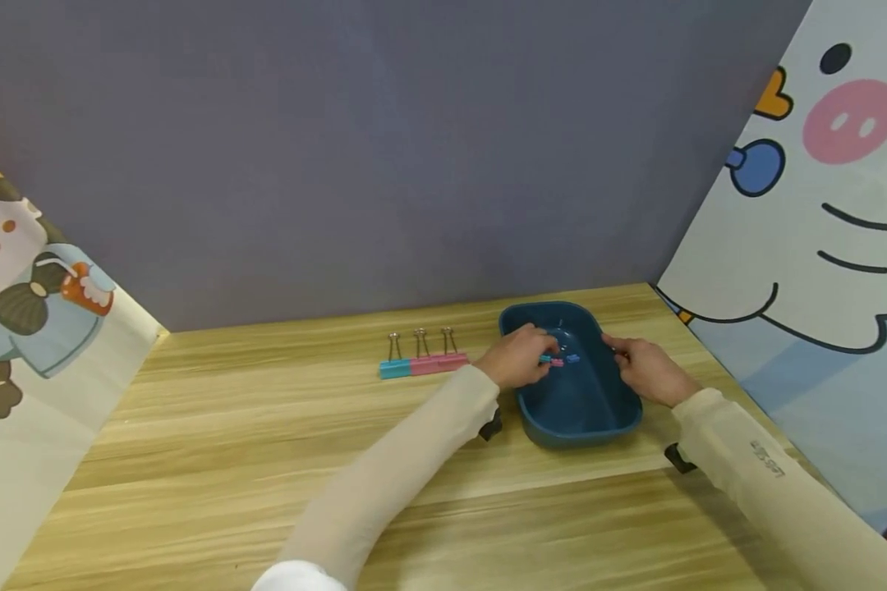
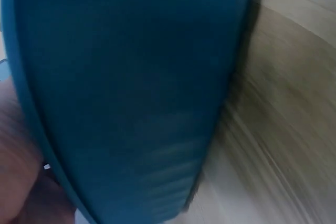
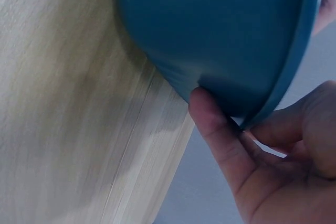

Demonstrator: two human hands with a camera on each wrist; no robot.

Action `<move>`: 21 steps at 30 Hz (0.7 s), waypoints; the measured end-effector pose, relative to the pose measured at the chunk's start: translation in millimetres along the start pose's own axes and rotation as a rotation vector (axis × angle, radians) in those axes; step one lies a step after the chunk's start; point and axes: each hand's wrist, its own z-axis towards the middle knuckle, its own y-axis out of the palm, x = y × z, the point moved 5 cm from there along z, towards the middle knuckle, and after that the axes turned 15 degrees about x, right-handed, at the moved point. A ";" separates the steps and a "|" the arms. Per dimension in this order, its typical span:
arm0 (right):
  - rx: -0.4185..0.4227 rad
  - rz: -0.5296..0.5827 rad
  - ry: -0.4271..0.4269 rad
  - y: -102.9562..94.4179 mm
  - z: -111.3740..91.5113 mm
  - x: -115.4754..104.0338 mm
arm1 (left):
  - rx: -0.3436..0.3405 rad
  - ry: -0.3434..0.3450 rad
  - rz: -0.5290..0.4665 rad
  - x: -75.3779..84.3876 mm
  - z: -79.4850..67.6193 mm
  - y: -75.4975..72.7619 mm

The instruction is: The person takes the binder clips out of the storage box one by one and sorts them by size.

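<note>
A dark blue plastic basin (image 1: 584,410) stands on the table. My right hand (image 1: 646,369) pinches its right rim; in the right wrist view the thumb and fingers (image 3: 215,129) grip the rim from both sides. My left hand (image 1: 521,357) reaches over the left rim, fingers bent down inside. Small clips lie by its fingertips: a teal one (image 1: 544,359), a pink one (image 1: 558,362) and a blue one (image 1: 572,358). Whether the fingers pinch a clip is hidden. The left wrist view is blurred and mostly shows the basin's outer wall (image 2: 126,87).
Left of the basin, a row of binder clips stands with wire handles toward the back: a teal clip (image 1: 395,368) and pink clips (image 1: 439,363). A grey panel (image 1: 414,164) rises behind the wood-grain table (image 1: 229,460). Printed cartoon panels stand on both sides.
</note>
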 end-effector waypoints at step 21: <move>0.014 0.004 -0.009 -0.3 0.7 -1.8 | -0.180 -0.139 0.225 3.9 11.7 21.0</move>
